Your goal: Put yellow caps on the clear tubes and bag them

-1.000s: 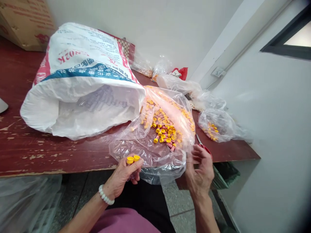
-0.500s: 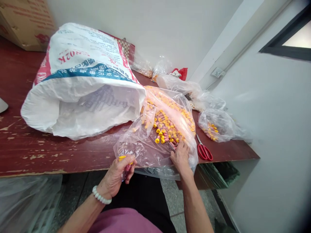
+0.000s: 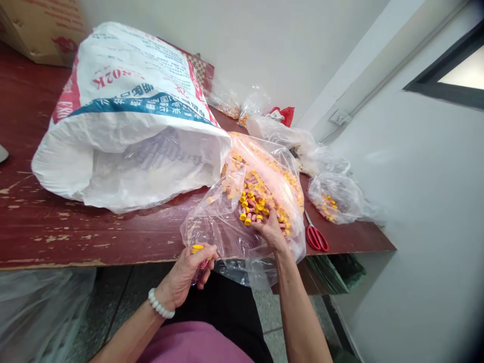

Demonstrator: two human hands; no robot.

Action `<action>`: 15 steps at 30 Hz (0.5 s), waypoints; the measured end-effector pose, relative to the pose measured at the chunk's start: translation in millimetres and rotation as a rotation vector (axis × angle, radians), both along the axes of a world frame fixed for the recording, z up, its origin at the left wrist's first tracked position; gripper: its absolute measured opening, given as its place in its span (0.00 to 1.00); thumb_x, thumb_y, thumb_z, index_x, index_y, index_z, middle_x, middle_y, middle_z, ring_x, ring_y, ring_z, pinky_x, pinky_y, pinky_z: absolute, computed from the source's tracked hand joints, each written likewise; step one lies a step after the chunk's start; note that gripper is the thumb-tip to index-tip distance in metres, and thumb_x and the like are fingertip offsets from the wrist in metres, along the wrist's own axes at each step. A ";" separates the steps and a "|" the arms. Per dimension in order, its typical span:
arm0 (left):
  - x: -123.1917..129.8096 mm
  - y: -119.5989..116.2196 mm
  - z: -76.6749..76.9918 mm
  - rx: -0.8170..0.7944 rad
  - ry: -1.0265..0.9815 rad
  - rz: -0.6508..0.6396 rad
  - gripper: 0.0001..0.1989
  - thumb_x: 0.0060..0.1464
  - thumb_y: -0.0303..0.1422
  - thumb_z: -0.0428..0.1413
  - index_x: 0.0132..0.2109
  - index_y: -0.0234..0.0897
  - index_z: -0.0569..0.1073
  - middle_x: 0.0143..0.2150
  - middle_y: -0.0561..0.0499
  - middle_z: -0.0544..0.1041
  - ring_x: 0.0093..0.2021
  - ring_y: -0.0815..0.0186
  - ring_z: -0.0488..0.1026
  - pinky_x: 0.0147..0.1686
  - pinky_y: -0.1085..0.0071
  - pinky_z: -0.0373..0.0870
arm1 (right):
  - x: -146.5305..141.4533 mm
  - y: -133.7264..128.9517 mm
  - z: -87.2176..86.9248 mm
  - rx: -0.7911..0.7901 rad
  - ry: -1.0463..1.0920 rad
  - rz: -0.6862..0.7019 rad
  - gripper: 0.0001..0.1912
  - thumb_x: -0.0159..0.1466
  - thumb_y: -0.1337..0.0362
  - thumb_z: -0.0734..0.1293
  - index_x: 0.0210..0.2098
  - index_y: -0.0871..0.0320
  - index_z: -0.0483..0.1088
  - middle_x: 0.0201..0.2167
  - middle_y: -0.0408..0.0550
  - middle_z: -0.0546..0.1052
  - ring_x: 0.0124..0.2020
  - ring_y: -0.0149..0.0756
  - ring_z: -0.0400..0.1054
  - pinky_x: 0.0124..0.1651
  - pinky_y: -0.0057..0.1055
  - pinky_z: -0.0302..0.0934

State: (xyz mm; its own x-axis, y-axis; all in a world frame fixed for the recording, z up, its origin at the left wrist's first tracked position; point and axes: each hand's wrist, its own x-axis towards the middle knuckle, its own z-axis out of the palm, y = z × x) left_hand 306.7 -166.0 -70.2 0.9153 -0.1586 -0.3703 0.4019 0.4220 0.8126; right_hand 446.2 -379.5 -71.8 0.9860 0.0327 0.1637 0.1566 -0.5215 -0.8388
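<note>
My left hand [image 3: 189,272] is closed round a clear tube with a yellow-rimmed top [image 3: 197,249] and pink-patterned pieces inside, at the table's front edge. My right hand [image 3: 270,231] reaches into the mouth of a clear plastic bag [image 3: 215,222], among many small pink pieces with yellow caps [image 3: 257,199]. Its fingertips are partly hidden by the pieces, so I cannot make out whether it grips any. Left of the bag lies a big white woven sack [image 3: 124,108], its open mouth facing me, with clear tubes [image 3: 166,151] inside.
Red-handled scissors [image 3: 316,238] lie right of the clear bag. Farther right is another bag with yellow-capped pieces [image 3: 335,199]. More plastic bags [image 3: 280,128] line the wall. A cardboard box [image 3: 41,33] stands at the back left of the red table [image 3: 56,227].
My right hand has shifted left and slightly up among the pieces, and some of them have moved. My left hand still holds the tube, a little farther right in view.
</note>
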 end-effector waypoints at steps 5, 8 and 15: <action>-0.9 2.5 2.3 -0.007 0.027 0.018 0.17 0.53 0.46 0.54 0.32 0.33 0.69 0.22 0.57 0.63 0.17 0.75 0.60 0.15 0.77 0.55 | -0.4 14.6 -1.6 0.002 -0.099 0.042 0.33 0.52 0.66 0.65 0.57 0.56 0.56 0.51 0.53 0.69 0.46 0.39 0.69 0.44 0.39 0.67; -1.1 2.7 2.6 -0.007 0.026 0.019 0.17 0.53 0.45 0.54 0.32 0.33 0.69 0.22 0.57 0.62 0.17 0.75 0.60 0.15 0.77 0.55 | 0.2 8.9 4.1 -0.147 -0.190 -0.056 0.21 0.56 0.68 0.60 0.49 0.60 0.65 0.53 0.57 0.66 0.53 0.43 0.63 0.53 0.44 0.60; -0.4 0.7 3.3 0.020 0.058 0.028 0.17 0.52 0.46 0.55 0.31 0.34 0.69 0.22 0.57 0.63 0.18 0.74 0.60 0.15 0.77 0.55 | 5.7 26.5 12.6 -0.573 -0.138 0.053 0.14 0.60 0.69 0.58 0.42 0.59 0.73 0.42 0.54 0.75 0.47 0.41 0.65 0.53 0.37 0.56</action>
